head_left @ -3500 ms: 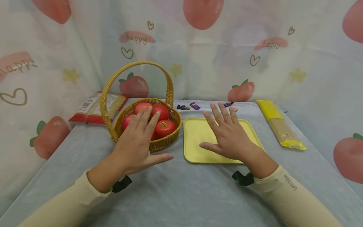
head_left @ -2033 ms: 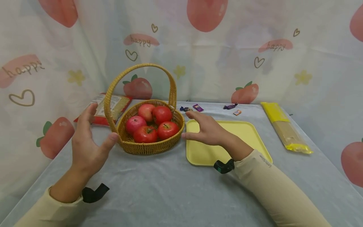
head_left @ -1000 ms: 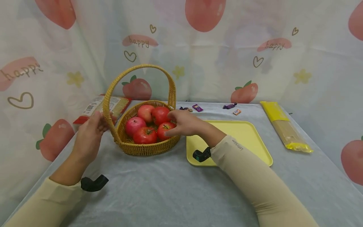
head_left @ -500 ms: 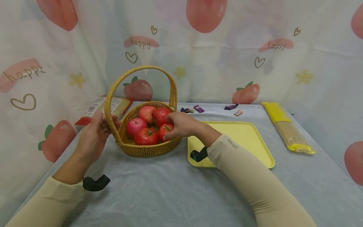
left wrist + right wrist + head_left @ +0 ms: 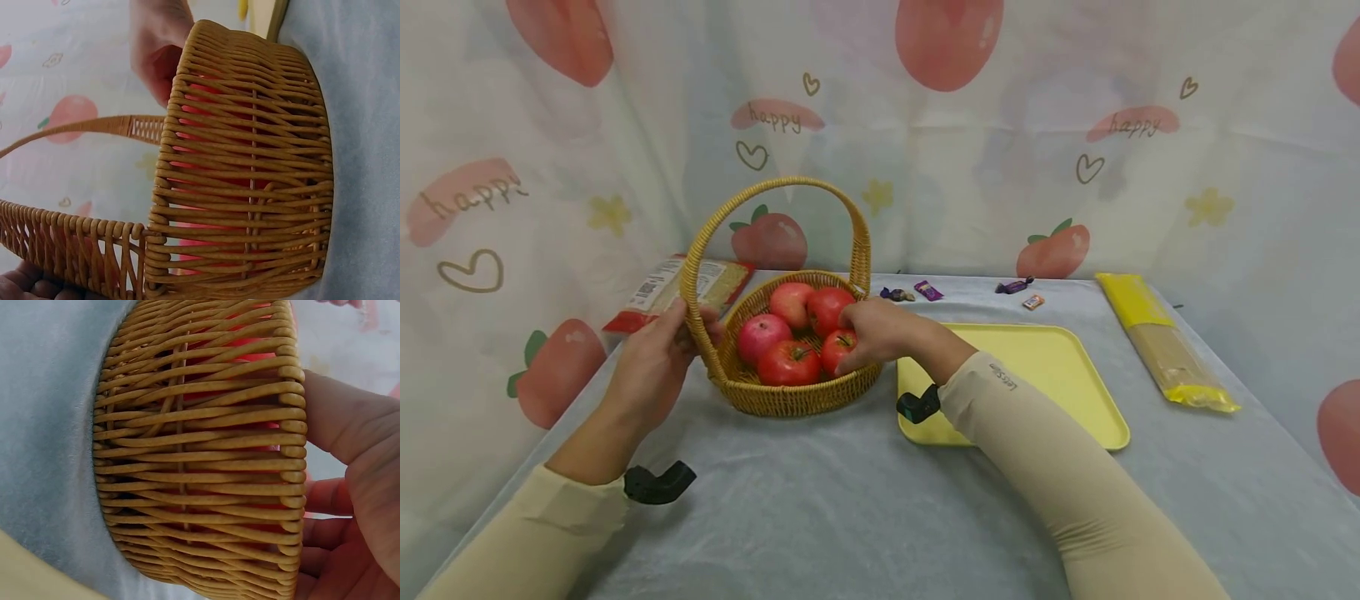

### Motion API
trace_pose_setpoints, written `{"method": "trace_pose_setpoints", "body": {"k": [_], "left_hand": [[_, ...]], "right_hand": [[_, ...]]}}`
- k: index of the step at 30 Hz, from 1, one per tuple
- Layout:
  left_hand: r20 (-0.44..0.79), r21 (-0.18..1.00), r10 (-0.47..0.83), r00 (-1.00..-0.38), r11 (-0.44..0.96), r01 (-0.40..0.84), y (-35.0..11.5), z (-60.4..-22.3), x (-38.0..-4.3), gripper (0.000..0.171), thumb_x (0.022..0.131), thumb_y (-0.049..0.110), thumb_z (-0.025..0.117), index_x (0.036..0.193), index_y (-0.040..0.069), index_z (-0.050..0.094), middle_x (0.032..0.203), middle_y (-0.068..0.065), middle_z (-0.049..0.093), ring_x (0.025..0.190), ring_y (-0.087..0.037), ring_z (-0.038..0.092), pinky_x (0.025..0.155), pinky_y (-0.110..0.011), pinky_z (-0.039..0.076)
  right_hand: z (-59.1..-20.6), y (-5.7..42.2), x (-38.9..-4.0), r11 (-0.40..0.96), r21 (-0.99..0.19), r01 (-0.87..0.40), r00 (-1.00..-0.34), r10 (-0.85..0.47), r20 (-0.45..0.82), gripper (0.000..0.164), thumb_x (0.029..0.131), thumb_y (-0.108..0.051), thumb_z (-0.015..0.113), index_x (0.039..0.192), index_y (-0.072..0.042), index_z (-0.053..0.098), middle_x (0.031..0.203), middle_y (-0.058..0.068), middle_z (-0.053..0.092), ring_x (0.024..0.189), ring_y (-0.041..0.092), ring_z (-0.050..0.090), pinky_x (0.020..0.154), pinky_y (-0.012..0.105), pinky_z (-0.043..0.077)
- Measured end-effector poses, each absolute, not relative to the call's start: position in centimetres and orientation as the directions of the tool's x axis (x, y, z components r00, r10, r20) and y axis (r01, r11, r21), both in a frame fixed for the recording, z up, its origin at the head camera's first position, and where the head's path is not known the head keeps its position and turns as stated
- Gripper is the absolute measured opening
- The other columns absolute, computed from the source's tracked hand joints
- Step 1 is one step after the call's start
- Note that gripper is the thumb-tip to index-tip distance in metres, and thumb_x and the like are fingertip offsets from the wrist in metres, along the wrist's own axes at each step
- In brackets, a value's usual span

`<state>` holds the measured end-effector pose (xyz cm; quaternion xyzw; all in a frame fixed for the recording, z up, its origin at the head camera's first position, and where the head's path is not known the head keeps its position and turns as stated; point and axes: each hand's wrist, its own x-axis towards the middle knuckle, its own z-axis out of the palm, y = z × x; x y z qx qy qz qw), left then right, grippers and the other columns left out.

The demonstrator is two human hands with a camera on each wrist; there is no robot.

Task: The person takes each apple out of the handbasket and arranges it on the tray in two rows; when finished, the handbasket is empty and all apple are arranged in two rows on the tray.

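Observation:
A wicker basket (image 5: 797, 403) with a tall arched handle (image 5: 703, 233) stands at the table's left, holding several red and pink fruits. My left hand (image 5: 647, 371) is at the handle's left foot, fingers curled behind it and thumb in front. In the left wrist view, its fingers (image 5: 37, 287) show under the handle. My right hand (image 5: 883, 329) reaches over the basket's right rim and grips a red tomato (image 5: 837, 348) between thumb and fingers. In the right wrist view, the thumb (image 5: 334, 412) passes over the rim; the fingertips are hidden. A squat tomato (image 5: 788, 363) lies beside the gripped one.
Under my right forearm lies a yellow tray (image 5: 1037, 367). Small wrapped candies (image 5: 928, 290) lie along the back. A yellow-ended noodle pack (image 5: 1168, 350) is at the right, a red-edged grain bag (image 5: 722, 279) behind the basket's left side.
Both hands, earlier spread open above the table, have come to the basket: the left to its handle, the right onto a tomato. The basket stays in place; the last half second shows little motion.

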<state>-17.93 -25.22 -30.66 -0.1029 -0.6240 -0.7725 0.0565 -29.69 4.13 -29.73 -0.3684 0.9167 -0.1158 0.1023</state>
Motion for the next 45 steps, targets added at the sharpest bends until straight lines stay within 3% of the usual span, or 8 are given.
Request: {"method": "trace_pose_setpoints", "body": {"k": [12,22,45], "left_hand": [[0.195,0.966,0.023,-0.980,-0.179,0.188,-25.2,-30.7,-17.9,0.039,0.109,0.042,0.048,0.122,0.009,0.066,0.109,0.000,0.070,0.108,-0.015,0.064,0.097,-0.018,0.051],[0.135,0.984,-0.034,-0.990,-0.110,0.138,-25.3,-30.3,-18.0,0.050,0.104,0.051,0.053,0.126,0.006,0.061,0.112,0.000,0.063,0.112,-0.016,0.055,0.094,-0.015,0.050],[0.108,0.975,-0.005,-0.994,-0.192,0.107,-25.7,-30.7,-18.1,0.045,0.104,0.049,0.055,0.122,0.009,0.063,0.114,-0.002,0.058,0.110,-0.016,0.052,0.092,-0.018,0.049]], "right_hand": [[-30.9,4.1,-29.8,0.687,-0.320,-0.652,-0.724,-0.689,-0.005,0.054,0.078,-0.048,0.084,0.110,-0.010,0.064,0.096,0.000,0.068,0.091,0.019,0.061,0.078,0.030,0.053],[-30.7,4.9,-29.7,0.675,-0.430,-0.600,-0.751,-0.660,0.014,0.060,0.079,-0.045,0.081,0.122,-0.008,0.062,0.108,0.003,0.065,0.101,0.019,0.059,0.083,0.032,0.055],[-29.9,6.0,-28.6,0.585,-0.607,-0.537,-0.784,-0.612,0.105,0.065,0.077,-0.046,0.081,0.132,-0.017,0.061,0.118,-0.001,0.066,0.108,0.019,0.060,0.086,0.036,0.057]]}}
